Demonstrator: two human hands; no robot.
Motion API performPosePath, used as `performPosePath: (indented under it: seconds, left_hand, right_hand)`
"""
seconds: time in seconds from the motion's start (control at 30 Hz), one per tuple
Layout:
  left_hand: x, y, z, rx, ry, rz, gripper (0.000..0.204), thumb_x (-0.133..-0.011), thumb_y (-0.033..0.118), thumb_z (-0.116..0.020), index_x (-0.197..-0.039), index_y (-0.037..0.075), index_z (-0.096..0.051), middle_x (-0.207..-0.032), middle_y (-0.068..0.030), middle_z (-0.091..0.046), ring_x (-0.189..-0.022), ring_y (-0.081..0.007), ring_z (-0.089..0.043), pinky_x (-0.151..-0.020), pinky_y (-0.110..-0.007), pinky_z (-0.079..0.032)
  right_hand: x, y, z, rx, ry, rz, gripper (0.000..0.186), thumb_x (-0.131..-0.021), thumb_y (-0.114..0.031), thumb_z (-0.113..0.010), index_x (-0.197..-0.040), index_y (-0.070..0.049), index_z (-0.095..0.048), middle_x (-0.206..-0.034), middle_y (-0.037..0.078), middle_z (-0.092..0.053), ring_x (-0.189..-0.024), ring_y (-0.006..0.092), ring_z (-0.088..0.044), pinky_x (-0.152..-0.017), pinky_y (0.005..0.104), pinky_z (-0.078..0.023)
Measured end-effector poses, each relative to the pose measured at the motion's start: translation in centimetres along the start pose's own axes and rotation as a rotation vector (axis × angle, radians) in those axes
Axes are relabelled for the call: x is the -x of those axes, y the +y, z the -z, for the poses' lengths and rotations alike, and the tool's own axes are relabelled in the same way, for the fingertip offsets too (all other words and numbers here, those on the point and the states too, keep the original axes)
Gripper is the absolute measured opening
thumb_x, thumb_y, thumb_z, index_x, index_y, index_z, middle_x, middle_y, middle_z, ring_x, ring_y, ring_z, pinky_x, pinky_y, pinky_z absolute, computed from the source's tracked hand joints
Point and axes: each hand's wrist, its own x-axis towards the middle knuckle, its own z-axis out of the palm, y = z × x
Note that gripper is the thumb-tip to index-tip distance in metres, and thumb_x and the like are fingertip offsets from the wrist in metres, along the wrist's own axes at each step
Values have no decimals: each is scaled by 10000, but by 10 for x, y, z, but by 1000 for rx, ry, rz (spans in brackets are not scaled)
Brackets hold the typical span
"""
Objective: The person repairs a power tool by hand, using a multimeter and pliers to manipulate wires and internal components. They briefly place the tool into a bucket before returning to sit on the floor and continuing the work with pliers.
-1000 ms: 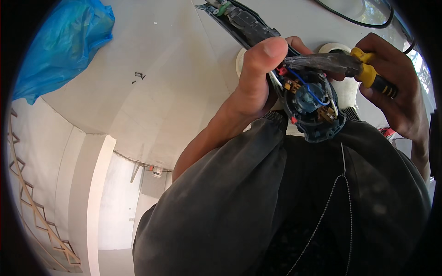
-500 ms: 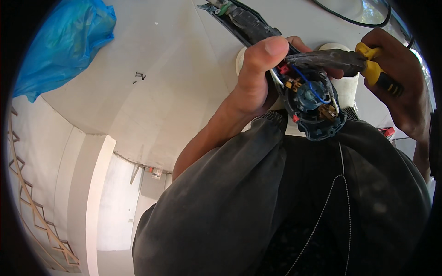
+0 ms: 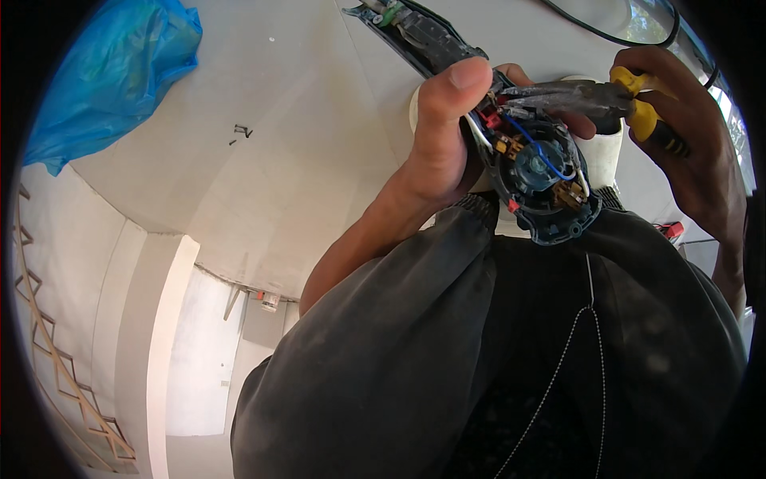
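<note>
My left hand (image 3: 435,136) is closed round an opened black device housing (image 3: 423,44), its thumb pressed on the narrow upper part. The housing's round lower end (image 3: 542,188) shows a dark centre part, blue and white wires, brass-coloured pieces and red parts. My right hand (image 3: 690,152) grips pliers (image 3: 570,96) with yellow and black handles. Their grimy jaws lie over the housing beside my left thumb, near a red part (image 3: 491,120); whether the tips grip anything is unclear. A white cylindrical container (image 3: 602,152) stands behind the housing, partly hidden.
A blue plastic bag (image 3: 108,84) lies at upper left on the pale surface (image 3: 303,160), with several small screws (image 3: 243,130) nearby. A black cable (image 3: 606,32) curves at upper right. A red and black object (image 3: 672,230) sits at right. My dark-trousered legs (image 3: 359,359) fill the lower middle.
My right hand and the plier handles have risen slightly since a second ago. My left thumb has shifted a little up and left. The housing stays nearly in place.
</note>
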Motion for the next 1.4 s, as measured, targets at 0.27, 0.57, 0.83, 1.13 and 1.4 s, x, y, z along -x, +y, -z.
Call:
performPosePath:
  seconds: [0.27,0.57,0.83,1.13,1.4]
  left_hand:
    - [2,2,-4,-35,11,8,1068,-696,864,-191,-1164,-22,-561,-1067,-214,-634,-985,-281,-634,-845,-335,-526]
    - [5,-4,-1,135,-5,-14,959,-698,870,-270,-1054,23,-547,-1093,-228,-624,-1024,-290,-625,-863,-342,-528]
    - [7,3,-5,56,35,8,913,-685,879,-331,-1020,52,-525,-1108,-232,-614,-1054,-288,-618,-872,-346,-535]
    - [5,5,-8,24,0,19,861,-699,862,-355,-986,66,-515,-1104,-235,-613,-1013,-278,-634,-853,-345,-542]
    - [6,10,-14,29,58,66,827,-684,855,-395,-930,75,-511,-1104,-252,-609,-1005,-285,-636,-848,-357,-544]
  right_hand:
    - [8,14,-5,78,13,60,187,-768,-4,-664,-941,29,-601,-1281,205,-506,-1168,349,-538,-928,429,-488]
    - [-4,3,3,-145,-37,127,177,-780,4,-649,-941,21,-576,-1185,237,-523,-1081,365,-577,-859,417,-509]
    - [-4,10,-3,-94,-36,159,196,-780,-6,-652,-953,21,-563,-1174,242,-525,-1053,368,-586,-837,421,-512]
    - [-3,10,0,-194,4,176,172,-775,-17,-654,-912,16,-556,-1162,236,-530,-1045,355,-588,-822,410,-513]
    - [-12,2,4,-163,-138,142,205,-741,-53,-652,-887,43,-544,-1072,202,-507,-944,320,-551,-776,422,-466]
